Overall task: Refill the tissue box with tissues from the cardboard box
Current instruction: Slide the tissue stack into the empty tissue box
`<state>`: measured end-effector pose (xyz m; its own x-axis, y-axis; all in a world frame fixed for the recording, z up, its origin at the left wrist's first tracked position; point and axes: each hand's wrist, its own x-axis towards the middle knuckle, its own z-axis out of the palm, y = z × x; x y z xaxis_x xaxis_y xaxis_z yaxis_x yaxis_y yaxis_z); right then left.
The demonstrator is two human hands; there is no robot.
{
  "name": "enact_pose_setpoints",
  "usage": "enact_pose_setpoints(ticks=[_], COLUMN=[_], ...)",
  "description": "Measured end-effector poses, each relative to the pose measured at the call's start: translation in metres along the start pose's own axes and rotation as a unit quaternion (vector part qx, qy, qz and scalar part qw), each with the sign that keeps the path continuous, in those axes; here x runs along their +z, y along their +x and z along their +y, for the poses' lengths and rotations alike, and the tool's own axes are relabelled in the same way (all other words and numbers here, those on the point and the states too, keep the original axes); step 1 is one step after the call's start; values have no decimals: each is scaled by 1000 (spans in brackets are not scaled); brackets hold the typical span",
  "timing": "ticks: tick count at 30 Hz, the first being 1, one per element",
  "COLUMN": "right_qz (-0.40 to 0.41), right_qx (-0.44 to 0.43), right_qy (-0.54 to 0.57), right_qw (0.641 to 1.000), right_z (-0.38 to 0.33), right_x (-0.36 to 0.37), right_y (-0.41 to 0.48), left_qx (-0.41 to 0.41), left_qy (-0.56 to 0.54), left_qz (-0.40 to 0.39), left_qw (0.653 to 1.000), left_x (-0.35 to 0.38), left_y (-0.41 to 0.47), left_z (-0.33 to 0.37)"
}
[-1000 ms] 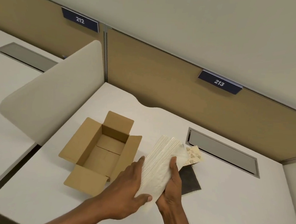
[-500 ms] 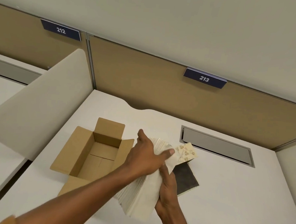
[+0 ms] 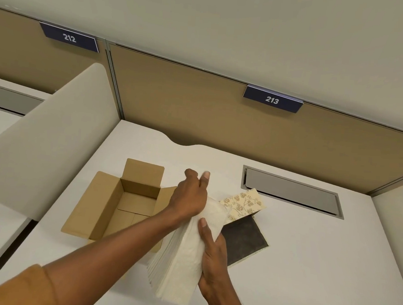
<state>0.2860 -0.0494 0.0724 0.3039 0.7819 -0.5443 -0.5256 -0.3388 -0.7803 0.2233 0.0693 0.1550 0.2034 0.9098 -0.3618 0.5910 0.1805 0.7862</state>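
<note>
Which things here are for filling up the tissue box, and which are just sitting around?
For the job:
- stack of tissues, held by the left hand and right hand
- tissue box
- cardboard box

Just there:
- desk
- grey flap in the desk
- number signs 212 and 213
- divider

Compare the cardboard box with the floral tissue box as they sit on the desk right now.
The cardboard box is plain brown; the tissue box is cream with a leafy print. The cardboard box shows in full, flaps spread and empty inside; the tissue box is partly hidden behind the tissue stack held by both hands, its inside unseen. The cardboard box looks clearly larger. Both rest on the white desk.
</note>
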Motion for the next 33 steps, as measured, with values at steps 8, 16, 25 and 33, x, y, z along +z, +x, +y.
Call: enact_pose_setpoints(ticks=[8, 16, 25, 33], right_qz=[23, 33, -19, 12], right_qx=[-5, 40, 34, 22], right_qy=[93, 194, 280, 259], right_qw=[995, 980, 959, 966], right_z=[-13, -26, -27, -5], right_x=[-8, -20, -29, -41], right_y=[15, 27, 37, 35], left_qx=[-50, 89, 126, 102], left_qy=[-27, 173, 165, 170], left_qz=[-122, -89, -19, -27], left_qw=[991, 977, 978, 980], left_x=[-15, 7, 14, 27], left_y=[-38, -85, -89, -89], left_z=[-21, -66, -84, -101])
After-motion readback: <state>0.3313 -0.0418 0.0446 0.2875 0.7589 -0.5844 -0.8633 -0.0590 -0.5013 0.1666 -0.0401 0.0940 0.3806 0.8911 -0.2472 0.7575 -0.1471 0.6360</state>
